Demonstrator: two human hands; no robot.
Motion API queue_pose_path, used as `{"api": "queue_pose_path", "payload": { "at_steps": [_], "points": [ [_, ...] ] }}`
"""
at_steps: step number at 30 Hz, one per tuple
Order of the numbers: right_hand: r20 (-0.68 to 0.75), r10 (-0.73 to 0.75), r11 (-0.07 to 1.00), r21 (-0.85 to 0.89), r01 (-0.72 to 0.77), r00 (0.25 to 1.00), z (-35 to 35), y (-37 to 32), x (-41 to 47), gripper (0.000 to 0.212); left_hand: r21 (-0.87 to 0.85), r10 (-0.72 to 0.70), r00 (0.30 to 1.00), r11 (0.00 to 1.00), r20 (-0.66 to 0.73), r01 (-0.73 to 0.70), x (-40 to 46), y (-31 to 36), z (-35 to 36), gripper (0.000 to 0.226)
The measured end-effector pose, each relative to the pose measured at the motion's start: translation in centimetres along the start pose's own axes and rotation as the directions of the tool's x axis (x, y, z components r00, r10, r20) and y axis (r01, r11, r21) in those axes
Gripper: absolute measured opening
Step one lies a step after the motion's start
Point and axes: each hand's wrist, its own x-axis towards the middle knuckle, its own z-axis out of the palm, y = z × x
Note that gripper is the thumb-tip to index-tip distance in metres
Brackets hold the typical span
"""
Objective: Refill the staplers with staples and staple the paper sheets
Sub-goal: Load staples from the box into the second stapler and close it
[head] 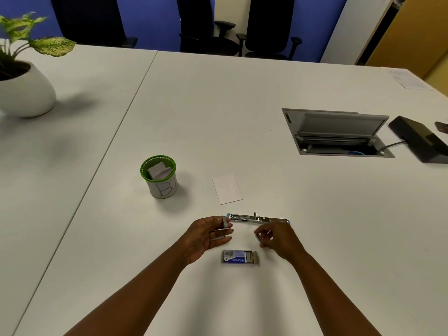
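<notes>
- Large white laminate table point(242, 117) is filling most of the view; a seam is running diagonally down its left part, splitting it into two joined tops.
- Blue wall and three dark office chairs point(266, 27) are sitting along the far edge; a tan panel is showing far right.
- Open silver metal stapler point(258, 218) is lying flat, unfolded lengthwise, just beyond both hands.
- Left hand point(206, 235) is pinching a short grey block of staples point(226, 223) between thumb and fingertips, right at the stapler's left end; other fingers are lying loosely extended.
- Right hand point(278, 240) is curling its fingers round a small grey staple strip point(258, 237), just in front of the stapler's right part.
- Blue-and-grey cardboard staple box point(238, 257) is sitting on the table between the wrists, its tray slid partly out on the right.
- Small white paper sheet point(227, 189) is lying flat beyond the stapler.
- Green-rimmed white cup marked "B" point(160, 177) is holding folded paper slips, left of the sheet.
- White potted plant point(24, 88) is standing far left.
- Grey cable hatch point(337, 132) is standing open at right, with a black device point(419, 141) beside it.
</notes>
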Motion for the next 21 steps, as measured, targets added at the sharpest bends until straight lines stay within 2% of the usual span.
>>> {"api": "queue_pose_path", "payload": {
  "at_steps": [4,8,10,12,14,16,18,21],
  "points": [
    [0.045,0.052,0.984,-0.173,-0.043,0.998,0.6,1.7,0.2,0.03,0.013,-0.009,1.0,1.0,0.006,0.009,0.0,-0.2,0.1,0.02],
    [0.058,0.047,0.982,-0.186,-0.036,0.997,0.6,2.2,0.1,0.038,0.043,-0.015,1.0,0.999,-0.01,0.015,0.2,-0.2,0.3,0.018],
    [0.053,0.055,0.994,-0.101,-0.049,0.997,0.2,2.3,-0.1,0.042,0.06,-0.019,1.0,0.998,-0.013,0.02,0.3,-0.2,0.4,0.017],
    [-0.042,0.071,0.994,0.091,-0.066,0.997,-0.6,2.2,-0.2,0.037,0.077,-0.024,0.999,0.997,-0.023,0.026,0.4,-0.3,0.6,0.017],
    [-0.149,0.062,0.961,0.274,-0.019,0.987,-1.5,1.5,-0.2,0.032,0.102,-0.031,0.999,0.994,-0.035,0.035,0.5,-0.3,0.8,0.016],
    [-0.155,0.001,0.928,0.367,0.057,0.988,-2.2,-0.2,-0.2,0.032,0.135,-0.038,0.998,0.99,-0.057,0.045,0.7,-0.4,1.3,0.014],
    [-0.088,-0.12,0.939,0.313,0.142,0.989,-2.4,-2.2,-0.3,0.039,0.2,-0.027,0.994,0.979,-0.105,0.048,0.9,-0.6,2.0,0.009],
    [-0.04,-0.225,0.967,0.118,0.228,0.974,-1.8,-3.8,-0.4,0.039,0.281,0.018,0.985,0.959,-0.169,0.031,1.3,-0.9,2.8,0.006]
  ]
}}
